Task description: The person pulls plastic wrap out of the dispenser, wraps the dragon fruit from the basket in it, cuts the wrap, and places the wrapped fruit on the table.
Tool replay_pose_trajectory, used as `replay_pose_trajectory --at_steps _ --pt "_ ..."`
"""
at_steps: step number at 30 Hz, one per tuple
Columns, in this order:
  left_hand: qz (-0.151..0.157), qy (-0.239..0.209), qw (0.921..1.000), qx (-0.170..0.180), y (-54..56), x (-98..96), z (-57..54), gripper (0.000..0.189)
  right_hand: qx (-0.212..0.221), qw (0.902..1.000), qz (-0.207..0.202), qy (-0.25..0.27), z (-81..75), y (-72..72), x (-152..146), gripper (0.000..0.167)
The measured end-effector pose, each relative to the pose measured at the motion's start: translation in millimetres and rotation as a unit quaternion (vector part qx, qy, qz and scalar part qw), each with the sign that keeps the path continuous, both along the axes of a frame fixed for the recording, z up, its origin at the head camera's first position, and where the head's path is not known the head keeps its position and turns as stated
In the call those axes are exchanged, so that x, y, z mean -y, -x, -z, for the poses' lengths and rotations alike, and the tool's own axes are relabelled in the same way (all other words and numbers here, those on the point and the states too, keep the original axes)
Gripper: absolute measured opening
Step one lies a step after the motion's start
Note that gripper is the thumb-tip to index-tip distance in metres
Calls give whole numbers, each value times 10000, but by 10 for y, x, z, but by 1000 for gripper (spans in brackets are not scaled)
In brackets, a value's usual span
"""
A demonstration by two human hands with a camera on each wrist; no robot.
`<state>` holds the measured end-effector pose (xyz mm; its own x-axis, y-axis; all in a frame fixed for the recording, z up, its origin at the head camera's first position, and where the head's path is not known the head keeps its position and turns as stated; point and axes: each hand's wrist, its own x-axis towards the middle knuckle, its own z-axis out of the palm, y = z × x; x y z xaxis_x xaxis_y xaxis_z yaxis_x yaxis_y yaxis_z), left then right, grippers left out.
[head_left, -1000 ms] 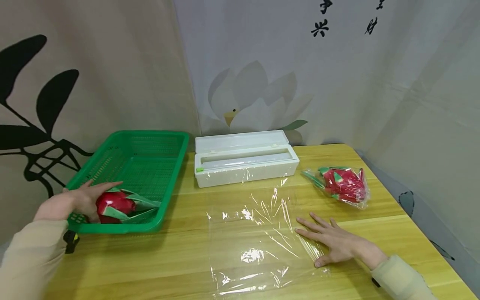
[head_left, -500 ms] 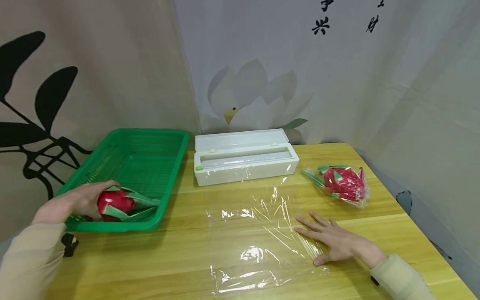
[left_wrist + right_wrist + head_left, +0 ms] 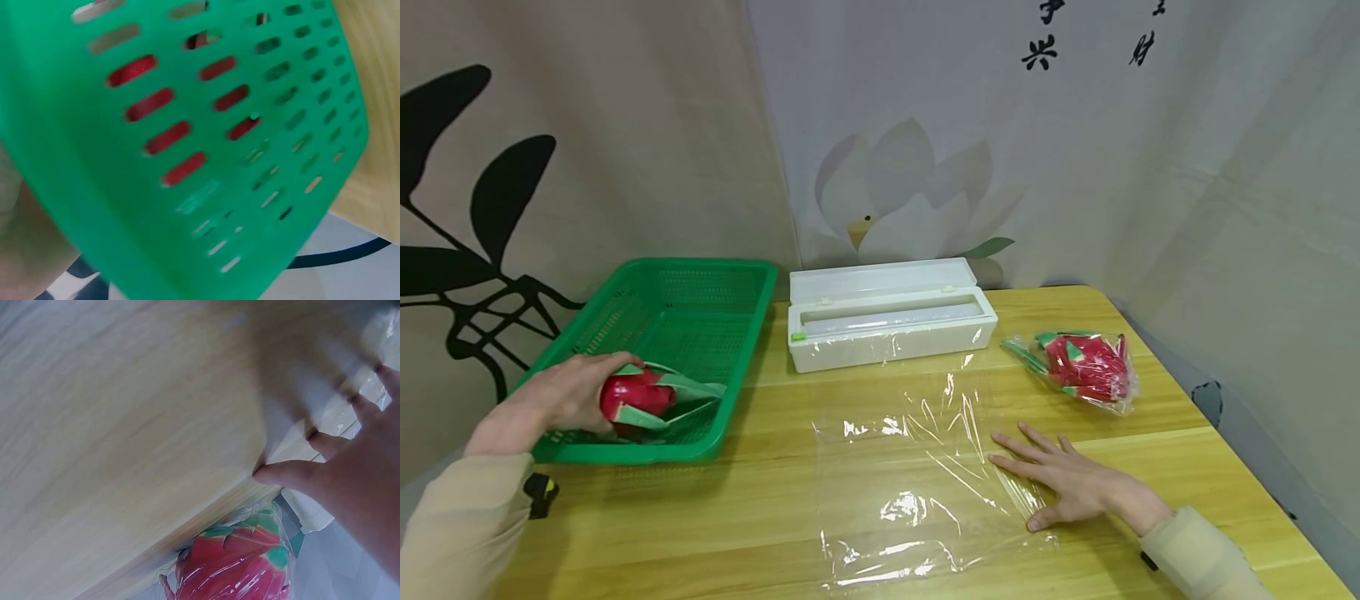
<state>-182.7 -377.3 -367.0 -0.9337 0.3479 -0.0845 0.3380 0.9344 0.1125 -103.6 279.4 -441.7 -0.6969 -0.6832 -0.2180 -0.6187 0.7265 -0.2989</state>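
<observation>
In the head view my left hand (image 3: 568, 396) reaches over the near left corner of the green basket (image 3: 752, 333) and grips a red dragon fruit (image 3: 638, 398) with green leaf tips pointing right. Red shows through the slots of the basket wall (image 3: 206, 206) in the left wrist view; the fingers on the fruit's far side are hidden. My right hand (image 3: 1067, 479) lies with spread fingers on the right edge of a clear sheet of cling film (image 3: 902, 508) on the table. Beyond it lies another dragon fruit (image 3: 1090, 367) wrapped in film, also a wrapped fruit (image 3: 234, 559) in the right wrist view.
A white cling film box (image 3: 895, 337) stands at the back middle with its lid raised and a film roll inside. The wooden table (image 3: 700, 533) ends at a slanting right edge. A printed curtain (image 3: 925, 125) hangs behind.
My left hand has closed around the dragon fruit in the basket and shifted it slightly right and up. My right hand and the film have stayed in place.
</observation>
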Motion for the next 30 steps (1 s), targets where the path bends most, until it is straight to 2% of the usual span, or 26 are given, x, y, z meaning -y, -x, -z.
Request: replay_pose_trajectory --at_steps 6,12,17,23,30 --pt "18 124 9978 -657 -38 -106 -140 87 45 10000 15 -22 -11 -2 6 87" --pt "193 180 9887 -1474 -87 -199 -269 89 23 10000 11 -24 -14 -5 7 87" --pt "38 361 9842 -1735 -115 -261 -367 91 62 10000 31 -34 -22 -13 5 87" --pt "-20 186 9754 -2196 -161 -351 -477 91 49 10000 13 -50 -15 -16 3 87" --pt "45 139 9692 -2458 -193 -529 -603 91 34 10000 22 -59 -21 -12 12 87"
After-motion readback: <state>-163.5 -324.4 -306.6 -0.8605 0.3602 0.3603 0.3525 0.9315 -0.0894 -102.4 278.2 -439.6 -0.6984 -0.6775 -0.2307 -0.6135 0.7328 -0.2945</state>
